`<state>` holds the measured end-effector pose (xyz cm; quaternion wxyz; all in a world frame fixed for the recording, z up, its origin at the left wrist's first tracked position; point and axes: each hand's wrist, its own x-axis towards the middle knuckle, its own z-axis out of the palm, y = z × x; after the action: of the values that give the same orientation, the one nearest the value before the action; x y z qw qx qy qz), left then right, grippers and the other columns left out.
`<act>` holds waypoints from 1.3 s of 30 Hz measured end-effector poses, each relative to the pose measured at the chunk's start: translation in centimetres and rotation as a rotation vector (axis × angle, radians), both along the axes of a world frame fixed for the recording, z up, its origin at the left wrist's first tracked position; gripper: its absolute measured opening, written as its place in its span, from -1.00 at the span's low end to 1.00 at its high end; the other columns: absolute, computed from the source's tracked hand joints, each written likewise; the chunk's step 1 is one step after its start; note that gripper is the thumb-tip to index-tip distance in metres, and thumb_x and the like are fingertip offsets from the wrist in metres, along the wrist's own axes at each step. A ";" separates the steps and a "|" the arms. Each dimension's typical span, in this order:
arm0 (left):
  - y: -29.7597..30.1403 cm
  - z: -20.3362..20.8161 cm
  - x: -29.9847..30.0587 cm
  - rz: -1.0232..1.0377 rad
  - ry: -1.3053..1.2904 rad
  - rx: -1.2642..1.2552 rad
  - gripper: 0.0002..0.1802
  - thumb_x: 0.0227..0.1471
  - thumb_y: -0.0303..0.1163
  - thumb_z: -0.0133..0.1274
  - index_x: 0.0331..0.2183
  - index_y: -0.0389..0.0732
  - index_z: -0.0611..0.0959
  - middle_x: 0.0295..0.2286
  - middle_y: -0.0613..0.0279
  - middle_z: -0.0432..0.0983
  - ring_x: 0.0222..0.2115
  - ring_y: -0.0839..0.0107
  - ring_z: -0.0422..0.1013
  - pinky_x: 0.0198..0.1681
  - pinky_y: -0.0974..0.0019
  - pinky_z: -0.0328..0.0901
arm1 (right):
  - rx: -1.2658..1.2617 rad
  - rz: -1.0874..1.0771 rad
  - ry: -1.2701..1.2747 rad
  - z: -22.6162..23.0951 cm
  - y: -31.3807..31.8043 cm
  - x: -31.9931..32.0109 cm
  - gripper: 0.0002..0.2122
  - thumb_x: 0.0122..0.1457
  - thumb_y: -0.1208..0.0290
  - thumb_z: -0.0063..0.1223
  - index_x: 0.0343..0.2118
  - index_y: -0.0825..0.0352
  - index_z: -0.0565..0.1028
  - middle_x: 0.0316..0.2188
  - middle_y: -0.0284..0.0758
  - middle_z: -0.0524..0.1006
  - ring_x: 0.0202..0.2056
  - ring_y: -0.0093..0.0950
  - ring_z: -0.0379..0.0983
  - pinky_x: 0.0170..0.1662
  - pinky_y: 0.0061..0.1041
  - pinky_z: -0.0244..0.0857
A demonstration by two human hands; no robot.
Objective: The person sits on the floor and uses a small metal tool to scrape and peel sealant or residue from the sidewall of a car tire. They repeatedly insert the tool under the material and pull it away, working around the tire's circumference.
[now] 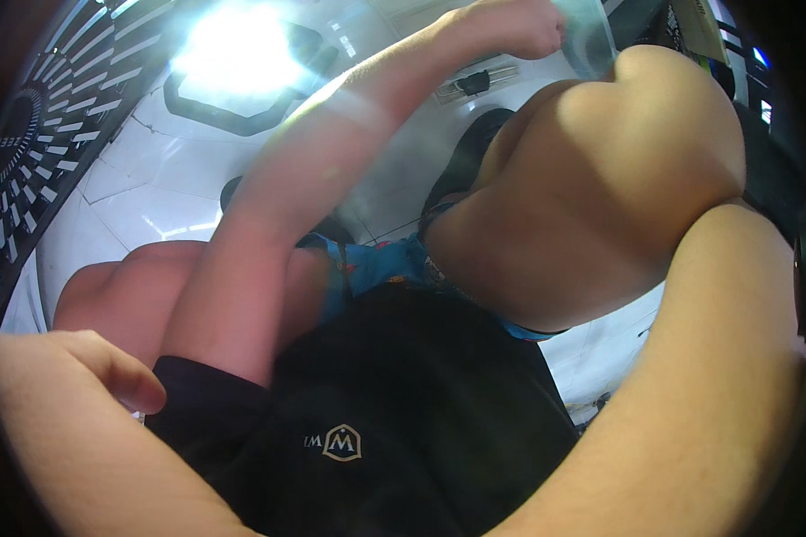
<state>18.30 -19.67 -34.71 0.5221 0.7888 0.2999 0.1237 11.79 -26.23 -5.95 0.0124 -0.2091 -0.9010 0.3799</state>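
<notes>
Closest to my lens, a bare forearm [716, 376] fills the lower right. I take it for the right arm, and its hand is out of frame, so I cannot tell how its grip stands. At the lower left sits a thumb [121, 376] with part of a hand. It is very near the camera, resting on nothing I can make out, and I cannot tell whose it is.

Between them is a black shirt [421, 421] with a small gold emblem, then blue patterned shorts [376, 264] and 2 bare knees, the right knee [618, 170] raised much higher than the left knee [107, 291].

From the shirt's short sleeve an arm stretches up across the frame to the left hand [510, 27] at the top edge. Its fingers are curled tight against the side of a clear plastic container [591, 40], which it appears to hold there, above the raised knee.

Farthest off is a glossy white tiled floor [152, 188] with a bright glare, a dark shoe [466, 157] on it and a slatted grille [36, 152] at the left.
</notes>
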 end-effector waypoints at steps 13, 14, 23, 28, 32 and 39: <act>0.4 -0.4 -0.5 -0.138 0.183 -0.010 -0.62 0.21 -0.35 -0.05 -0.05 -0.18 0.77 -0.09 -0.04 0.69 -0.03 -0.04 0.58 0.08 -0.02 0.42 | -0.031 0.028 -0.002 1.4 -1.1 -1.5 -0.84 0.00 0.32 0.35 -0.40 0.26 0.66 -0.45 -0.27 0.67 -0.36 -0.19 0.64 -0.30 -0.22 0.48; 0.4 -0.4 -0.5 -0.118 0.158 -0.006 -0.62 0.21 -0.34 -0.04 -0.05 -0.18 0.77 -0.08 -0.04 0.69 -0.03 -0.04 0.58 0.09 -0.02 0.41 | -0.035 0.029 -0.003 1.5 -1.1 -1.5 -0.85 0.00 0.32 0.35 -0.40 0.26 0.66 -0.45 -0.27 0.67 -0.36 -0.20 0.64 -0.30 -0.22 0.48; 0.9 -0.7 -0.5 -0.075 0.079 0.009 -0.63 0.19 -0.33 -0.04 -0.10 -0.25 0.75 -0.11 -0.11 0.67 -0.06 -0.09 0.57 0.06 -0.03 0.41 | -0.048 0.024 -0.013 1.5 -1.4 -2.0 -0.86 -0.01 0.31 0.39 -0.41 0.22 0.67 -0.45 -0.31 0.68 -0.37 -0.23 0.65 -0.32 -0.23 0.48; 1.1 -0.8 -0.8 -0.045 0.093 -0.012 -0.66 0.16 -0.29 -0.04 -0.29 -0.34 0.70 -0.27 -0.30 0.63 -0.23 -0.26 0.56 -0.10 -0.16 0.41 | -0.051 0.024 -0.020 1.8 -1.5 -2.5 -0.86 -0.01 0.31 0.41 -0.41 0.19 0.68 -0.44 -0.33 0.69 -0.37 -0.25 0.65 -0.33 -0.24 0.48; 1.5 -0.3 -0.9 -0.070 0.074 0.019 -0.71 0.26 -0.32 0.01 -0.22 -0.33 0.70 -0.26 -0.12 0.70 -0.26 0.00 0.61 -0.13 0.00 0.44 | -0.053 0.022 -0.015 2.0 -1.7 -3.0 -0.86 -0.02 0.30 0.42 -0.42 0.17 0.69 -0.44 -0.35 0.70 -0.38 -0.27 0.65 -0.34 -0.24 0.48; 1.1 -0.1 -1.3 -0.101 -0.009 -0.038 -0.58 0.24 -0.33 -0.10 -0.04 -0.26 0.75 -0.06 -0.12 0.67 -0.01 -0.10 0.55 0.12 -0.02 0.39 | -0.050 -0.003 -0.019 2.1 -2.2 -3.9 -0.87 -0.02 0.30 0.45 -0.42 0.14 0.70 -0.44 -0.38 0.71 -0.38 -0.29 0.66 -0.35 -0.25 0.48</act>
<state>17.02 -18.61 -34.82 0.5439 0.7923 0.2596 0.0951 7.84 -28.42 -3.89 -0.0007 -0.2143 -0.8910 0.4001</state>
